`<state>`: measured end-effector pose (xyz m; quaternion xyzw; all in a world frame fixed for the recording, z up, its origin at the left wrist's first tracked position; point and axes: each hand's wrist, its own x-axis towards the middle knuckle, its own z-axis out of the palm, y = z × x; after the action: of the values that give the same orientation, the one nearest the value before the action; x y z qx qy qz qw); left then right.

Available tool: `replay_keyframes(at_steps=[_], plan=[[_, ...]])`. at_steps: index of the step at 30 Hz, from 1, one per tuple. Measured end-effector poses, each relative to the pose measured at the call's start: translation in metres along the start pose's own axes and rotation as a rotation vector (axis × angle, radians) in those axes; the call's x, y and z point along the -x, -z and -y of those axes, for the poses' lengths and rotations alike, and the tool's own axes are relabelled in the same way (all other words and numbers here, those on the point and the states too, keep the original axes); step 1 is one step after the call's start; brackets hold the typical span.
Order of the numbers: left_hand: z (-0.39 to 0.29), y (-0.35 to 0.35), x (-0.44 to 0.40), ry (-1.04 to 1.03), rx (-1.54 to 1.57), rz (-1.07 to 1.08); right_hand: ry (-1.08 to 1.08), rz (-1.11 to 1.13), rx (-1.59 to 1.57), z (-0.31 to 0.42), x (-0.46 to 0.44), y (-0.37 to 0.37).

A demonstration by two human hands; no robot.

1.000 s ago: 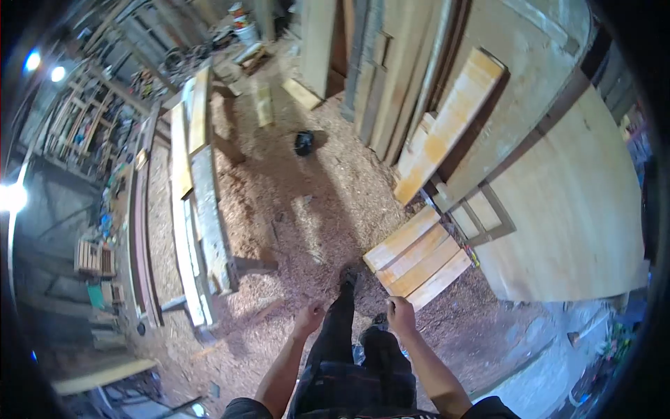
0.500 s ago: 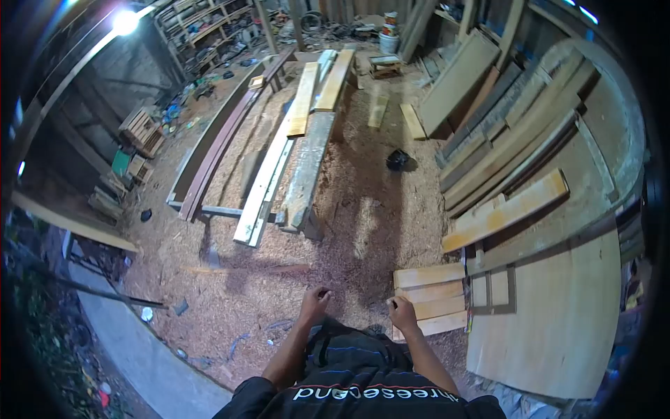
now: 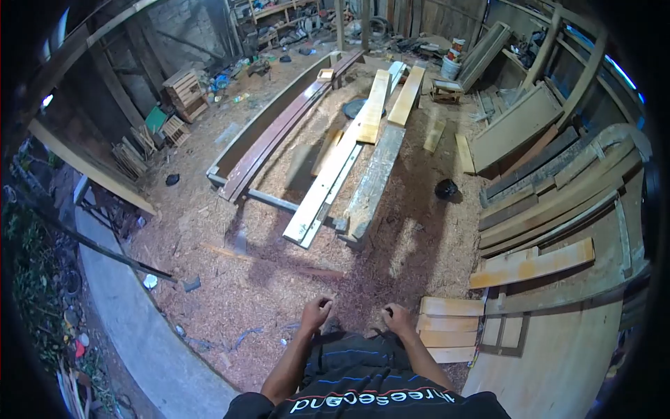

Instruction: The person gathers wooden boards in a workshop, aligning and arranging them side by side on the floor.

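Note:
My left hand (image 3: 316,313) hangs at the lower centre with its fingers curled inward, in front of the dark shirt (image 3: 363,380). To its right my right hand (image 3: 398,318) is likewise curled, close to the left edge of the stacked short planks (image 3: 450,323) on the floor. Neither hand visibly touches a board, and too little of the fingers shows to say if anything small is inside them. Sawdust (image 3: 279,290) covers the floor around both.
Ahead stand long trestles with a grey beam (image 3: 373,181), a white board (image 3: 324,192) and yellow planks (image 3: 407,98). Boards and a large panel (image 3: 551,349) lean at the right. A black bag (image 3: 445,188) lies on the floor, and a concrete strip (image 3: 153,335) curves at the left.
The view has swung to the right relative to the body, then outward, so the trestles now lie straight ahead. Both hands remain curled at about the same distance apart.

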<state>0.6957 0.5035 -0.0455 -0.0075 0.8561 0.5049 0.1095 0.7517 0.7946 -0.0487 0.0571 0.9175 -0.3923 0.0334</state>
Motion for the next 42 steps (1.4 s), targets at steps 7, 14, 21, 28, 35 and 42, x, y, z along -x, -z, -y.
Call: replay_keyframes(at_steps=[7, 14, 21, 28, 35, 42], plan=[[0.008, 0.021, -0.033, 0.045, -0.029, 0.025, 0.035, 0.022, -0.021, 0.019, -0.052, 0.002], [-0.024, 0.047, -0.086, 0.141, 0.005, -0.179, 0.068, 0.084, -0.006, 0.007, -0.150, 0.012], [-0.015, 0.076, -0.096, 0.239, 0.101, -0.382, 0.259, 0.275, 0.008, 0.066, -0.252, -0.004], [0.029, 0.107, -0.115, 0.251, 0.238, -0.510, 0.262, 0.340, 0.015, 0.118, -0.299, -0.051], [0.063, 0.206, -0.190, 0.256, 0.239, -0.307, 0.202, 0.266, 0.112, 0.161, -0.334, -0.123], [0.119, 0.352, -0.275, 0.220, 0.159, -0.002, -0.015, 0.131, 0.135, 0.235, -0.365, -0.190]])
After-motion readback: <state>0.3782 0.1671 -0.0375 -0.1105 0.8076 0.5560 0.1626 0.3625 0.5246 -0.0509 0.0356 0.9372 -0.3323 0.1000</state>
